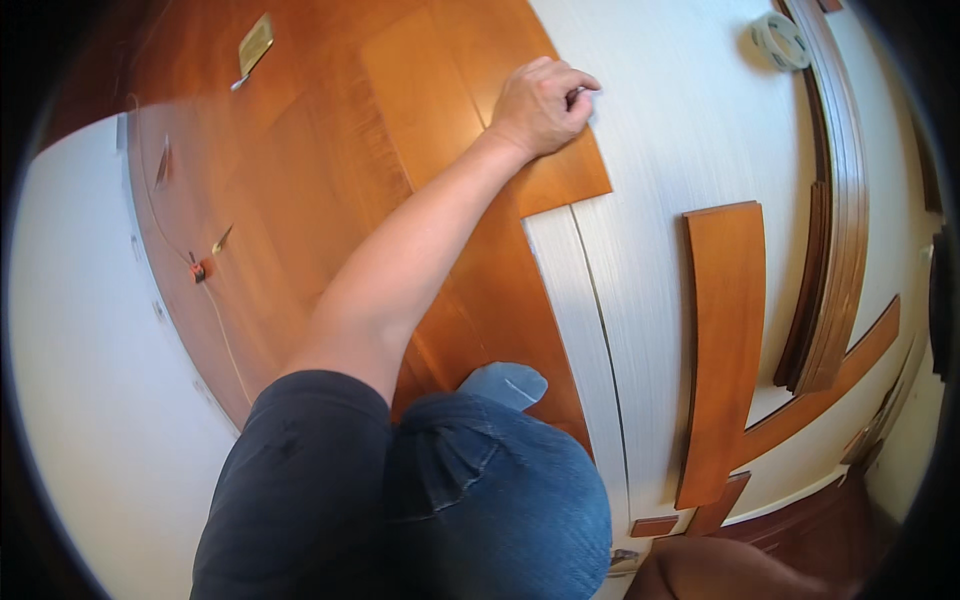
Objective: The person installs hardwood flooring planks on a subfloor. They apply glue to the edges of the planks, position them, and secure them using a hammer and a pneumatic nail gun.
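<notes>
My left hand (545, 108) reaches forward and rests at the right edge of an orange-brown floor plank (565, 180). Its fingers are curled, with thumb and forefinger close together; whatever sits between them, if anything, is too small to make out. This plank ends in a stepped edge over pale, silvery underlay (660, 150). Laid planks (330, 170) spread out to the left under my forearm. Blurred bare skin shows at the lower right edge, but my right hand does not show.
A loose plank (725, 350) lies on the underlay at right. Beyond it are stacked dark brown mouldings (845, 200), a tape roll (781, 42) and another plank (830, 385). At left lie a small red-and-black tool (197, 270) with a cord and a yellowish flat piece (256, 42). My blue-clad knee (510, 490) fills the bottom.
</notes>
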Action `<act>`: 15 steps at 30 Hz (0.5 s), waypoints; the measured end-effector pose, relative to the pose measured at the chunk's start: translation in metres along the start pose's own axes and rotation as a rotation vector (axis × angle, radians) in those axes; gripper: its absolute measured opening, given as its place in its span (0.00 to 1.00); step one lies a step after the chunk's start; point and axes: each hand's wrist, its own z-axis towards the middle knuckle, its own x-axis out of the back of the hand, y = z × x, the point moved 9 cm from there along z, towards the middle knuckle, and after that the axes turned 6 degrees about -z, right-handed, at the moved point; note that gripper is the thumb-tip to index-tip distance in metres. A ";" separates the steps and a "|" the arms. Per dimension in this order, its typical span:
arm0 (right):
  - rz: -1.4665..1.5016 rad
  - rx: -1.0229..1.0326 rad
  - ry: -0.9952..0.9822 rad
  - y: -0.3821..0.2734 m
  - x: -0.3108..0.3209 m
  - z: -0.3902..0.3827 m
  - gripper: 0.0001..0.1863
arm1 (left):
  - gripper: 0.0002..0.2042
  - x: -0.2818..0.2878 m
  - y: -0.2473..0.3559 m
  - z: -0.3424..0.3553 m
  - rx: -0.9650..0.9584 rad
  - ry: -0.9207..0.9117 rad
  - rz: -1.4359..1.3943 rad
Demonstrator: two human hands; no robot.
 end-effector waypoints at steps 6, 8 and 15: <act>-0.122 0.044 -0.170 0.013 -0.099 -0.055 0.32 | 0.08 0.006 -0.016 -0.012 0.024 0.038 -0.005; -0.081 0.067 -0.176 0.018 -0.101 -0.062 0.33 | 0.08 0.000 -0.008 -0.005 -0.028 0.038 -0.015; 0.241 -0.026 -0.158 0.011 -0.100 -0.050 0.34 | 0.08 0.001 -0.002 -0.012 0.014 0.002 0.017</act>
